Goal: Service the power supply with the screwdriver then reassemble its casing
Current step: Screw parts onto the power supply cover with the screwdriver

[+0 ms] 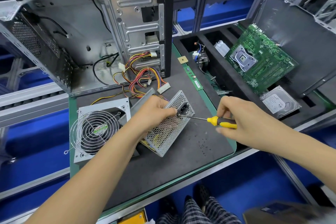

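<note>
Power supply casing (169, 125): centre of mat, tilted, socket face rightward | left hand (154, 111): fingers curled over its far edge | right hand (236, 114): fingers clamped on screwdriver (209, 119) handle | shaft lies near-horizontal, tip leftward at screw beside power socket (184, 108).

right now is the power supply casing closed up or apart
Apart: the fan cover lies flat on the mat beside the mesh housing that the left hand holds.

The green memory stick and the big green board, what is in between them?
In the head view, a black foam tray lies between memory stick and board, holding a cooler fan with wires.
</note>
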A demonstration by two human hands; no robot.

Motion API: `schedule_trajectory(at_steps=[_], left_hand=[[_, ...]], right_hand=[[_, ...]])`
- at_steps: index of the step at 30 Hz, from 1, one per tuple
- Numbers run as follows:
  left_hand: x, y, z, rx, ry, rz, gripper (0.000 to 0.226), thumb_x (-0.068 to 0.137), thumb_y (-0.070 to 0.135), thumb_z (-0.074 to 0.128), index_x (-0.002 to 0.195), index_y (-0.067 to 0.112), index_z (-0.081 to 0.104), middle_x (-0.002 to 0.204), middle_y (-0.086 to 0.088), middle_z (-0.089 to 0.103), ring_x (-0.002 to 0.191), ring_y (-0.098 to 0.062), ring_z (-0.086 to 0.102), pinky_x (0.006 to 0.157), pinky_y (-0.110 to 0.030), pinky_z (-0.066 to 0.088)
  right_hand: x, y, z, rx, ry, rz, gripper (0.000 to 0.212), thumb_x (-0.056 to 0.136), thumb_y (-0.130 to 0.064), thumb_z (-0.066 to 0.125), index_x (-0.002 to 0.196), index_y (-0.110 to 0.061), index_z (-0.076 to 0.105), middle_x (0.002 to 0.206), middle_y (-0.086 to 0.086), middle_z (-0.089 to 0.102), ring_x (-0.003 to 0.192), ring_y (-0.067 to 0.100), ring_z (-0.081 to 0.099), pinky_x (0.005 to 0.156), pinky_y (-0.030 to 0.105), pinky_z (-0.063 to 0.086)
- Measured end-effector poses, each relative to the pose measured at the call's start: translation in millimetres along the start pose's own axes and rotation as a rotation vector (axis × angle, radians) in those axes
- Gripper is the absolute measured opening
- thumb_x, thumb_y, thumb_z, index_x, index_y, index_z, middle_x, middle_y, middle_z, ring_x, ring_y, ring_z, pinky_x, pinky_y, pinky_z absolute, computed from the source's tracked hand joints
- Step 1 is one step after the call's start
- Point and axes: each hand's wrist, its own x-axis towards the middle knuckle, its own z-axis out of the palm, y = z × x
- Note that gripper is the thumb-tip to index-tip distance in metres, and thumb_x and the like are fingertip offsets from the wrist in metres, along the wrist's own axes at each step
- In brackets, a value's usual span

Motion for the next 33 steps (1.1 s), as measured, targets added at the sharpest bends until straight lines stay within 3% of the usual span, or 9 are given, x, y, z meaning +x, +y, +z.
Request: schedule_trajectory(at_steps=[9, 12, 15, 19, 23, 25, 28, 30, 33], left_hand=[[-1, 0, 3, -0.001, 0.031, -0.011, 0.026, 0.091, 0.011, 0.064, 0.089, -0.015, 0.067, 0.073, -0.019, 0.059, 0.065, -0.023, 0.05, 0.061, -0.028, 0.034], [0, -1, 4, -0.002, 0.034, -0.011, 0.025, 0.091, 0.012, 0.065, 0.088, -0.013, 0.069, 0.073, -0.019, 0.061, 0.064, -0.022, 0.051, 0.059, -0.027, 0.035], [0, -2, 3, -0.025, 0.035, -0.018, 0.024, 0.091, 0.011, 0.065, 0.086, -0.012, 0.07, 0.073, -0.02, 0.065, 0.06, -0.022, 0.055, 0.062, -0.027, 0.04], [1, -2, 3, -0.027, 0.043, -0.023, 0.022, 0.09, 0.011, 0.066, 0.078, -0.007, 0.07, 0.061, -0.01, 0.064, 0.048, -0.014, 0.054, 0.053, -0.02, 0.04], [1, -1, 3, -0.048, 0.037, -0.016, 0.021, 0.091, 0.011, 0.065, 0.083, -0.008, 0.071, 0.074, -0.021, 0.069, 0.058, -0.023, 0.057, 0.062, -0.028, 0.042], [0, -1, 3, -0.051, 0.039, -0.009, 0.023, 0.09, 0.012, 0.066, 0.087, -0.01, 0.07, 0.084, -0.031, 0.068, 0.066, -0.025, 0.054, 0.067, -0.032, 0.038], [4, -3, 2, -0.015, 0.042, -0.014, 0.02, 0.089, 0.012, 0.069, 0.075, -0.003, 0.072, 0.062, -0.012, 0.065, 0.053, -0.015, 0.054, 0.055, -0.02, 0.039], [3, -2, 1, -0.024, 0.028, -0.031, 0.021, 0.088, 0.011, 0.069, 0.069, 0.003, 0.071, 0.054, -0.003, 0.063, 0.044, -0.008, 0.054, 0.047, -0.015, 0.039], [1, 1, 1, -0.042, 0.014, -0.027, 0.026, 0.089, 0.018, 0.07, 0.083, -0.006, 0.073, 0.074, -0.017, 0.062, 0.063, -0.021, 0.051, 0.064, -0.028, 0.037]], right_hand=[[-4, -10, 3, -0.282, 0.094, -0.019, 0.048, 0.096, -0.048, 0.029, 0.069, -0.015, 0.052, 0.061, 0.001, 0.057, 0.057, 0.017, 0.048, 0.056, 0.032, 0.038], [-6, -11, 4, -0.098, 0.052, -0.015, 0.026, 0.089, -0.047, 0.053, 0.086, -0.022, 0.048, 0.061, -0.011, 0.048, 0.054, 0.004, 0.046, 0.052, 0.025, 0.034], [-6, -12, 1, -0.06, 0.021, 0.002, 0.026, 0.082, -0.029, 0.069, 0.09, -0.025, 0.045, 0.084, -0.014, 0.046, 0.08, 0.008, 0.053, 0.071, 0.03, 0.045], [-6, -13, -2, -0.111, 0.126, -0.037, 0.018, 0.085, -0.037, 0.063, 0.082, -0.019, 0.058, 0.08, -0.004, 0.051, 0.074, 0.017, 0.051, 0.069, 0.035, 0.044], [-5, -10, 5, -0.24, 0.078, 0.026, 0.052, 0.094, -0.049, 0.03, 0.074, -0.011, 0.059, 0.065, 0.005, 0.059, 0.061, 0.023, 0.052, 0.061, 0.038, 0.045], [-6, -6, 9, -0.086, 0.045, 0.057, 0.047, 0.093, -0.05, 0.035, 0.076, -0.013, 0.059, 0.057, 0.0, 0.055, 0.054, 0.011, 0.048, 0.056, 0.035, 0.042], [-9, -5, 10, 0.025, -0.036, 0.086, 0.026, 0.082, -0.048, 0.064, 0.085, -0.028, 0.047, 0.067, -0.011, 0.054, 0.064, -0.005, 0.051, 0.057, 0.025, 0.039], [-8, -3, 11, 0.018, -0.019, 0.076, 0.027, 0.08, -0.034, 0.07, 0.085, -0.03, 0.045, 0.084, -0.011, 0.055, 0.078, 0.0, 0.052, 0.068, 0.027, 0.044], [-10, -6, 9, 0.023, 0.118, 0.007, 0.017, 0.082, -0.032, 0.069, 0.081, -0.024, 0.054, 0.082, -0.006, 0.052, 0.075, 0.01, 0.052, 0.067, 0.03, 0.044]])
